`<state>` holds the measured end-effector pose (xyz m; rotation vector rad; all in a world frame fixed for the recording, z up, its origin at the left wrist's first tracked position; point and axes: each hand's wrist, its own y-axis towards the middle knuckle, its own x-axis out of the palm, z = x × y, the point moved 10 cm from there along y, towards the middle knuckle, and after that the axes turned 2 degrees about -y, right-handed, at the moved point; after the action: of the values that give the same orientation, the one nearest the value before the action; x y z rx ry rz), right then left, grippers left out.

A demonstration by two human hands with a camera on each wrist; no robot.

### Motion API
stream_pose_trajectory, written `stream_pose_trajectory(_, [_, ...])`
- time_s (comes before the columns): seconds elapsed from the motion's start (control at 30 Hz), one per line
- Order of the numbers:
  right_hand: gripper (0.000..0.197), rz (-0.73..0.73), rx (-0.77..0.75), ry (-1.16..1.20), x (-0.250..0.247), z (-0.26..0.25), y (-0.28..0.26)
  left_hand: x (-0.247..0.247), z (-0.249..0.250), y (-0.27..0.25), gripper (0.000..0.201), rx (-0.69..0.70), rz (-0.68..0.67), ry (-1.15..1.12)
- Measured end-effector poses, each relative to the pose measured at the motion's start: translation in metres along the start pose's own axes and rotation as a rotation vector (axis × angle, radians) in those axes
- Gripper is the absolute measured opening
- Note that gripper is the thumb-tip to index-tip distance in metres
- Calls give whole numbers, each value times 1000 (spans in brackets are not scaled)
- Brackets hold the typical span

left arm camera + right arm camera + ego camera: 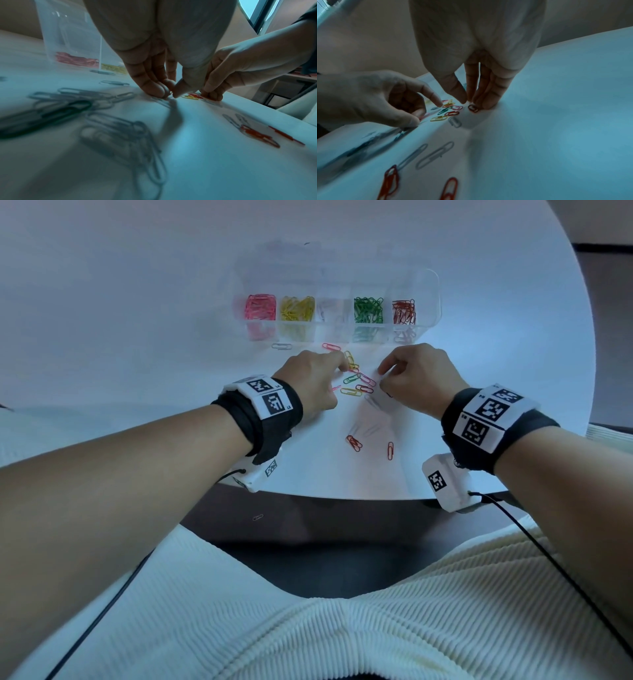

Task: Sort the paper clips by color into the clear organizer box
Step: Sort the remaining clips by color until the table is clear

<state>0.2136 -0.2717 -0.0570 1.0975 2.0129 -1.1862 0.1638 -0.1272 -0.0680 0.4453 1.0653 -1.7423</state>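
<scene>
The clear organizer box [430, 299] stands at the back of the white table and holds pink, yellow, pale, green and red clips in separate compartments. Loose paper clips [356, 385] of mixed colors lie between my hands. My left hand [170, 92] has thumb and fingertips pinched together on the table; in the right wrist view a pink clip [424, 116] sits at that pinch. My right hand [468, 101] points straight down, its fingertips [485, 106] on the table touching a dark red clip [473, 108].
Red clips [354, 442] and another red one [390, 450] lie nearer me, with pale grey clips [435, 155] around them. A grey clip [281, 346] and a pink clip [331, 347] lie just before the box. The table's front edge [342, 496] is close.
</scene>
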Motion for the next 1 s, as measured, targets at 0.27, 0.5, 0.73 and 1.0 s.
stream_pose_trajectory(0.27, [22,30,-94,-25,3,-6,3,-38,-3,5,17,-36,207,-117])
stream_pose_trajectory(0.5, [19,77,-147,-50,3,-13,1,-35,-16,9,23,-114,211,-189])
stream_pose_trajectory(0.73, [9,65,-94,-143,7,-12,4,-31,-17,8,36,-44,154,-5])
stream_pose_trajectory(1.0, [9,-41,-124,-108,8,-17,4,-34,-19,9,32,-1,155,103])
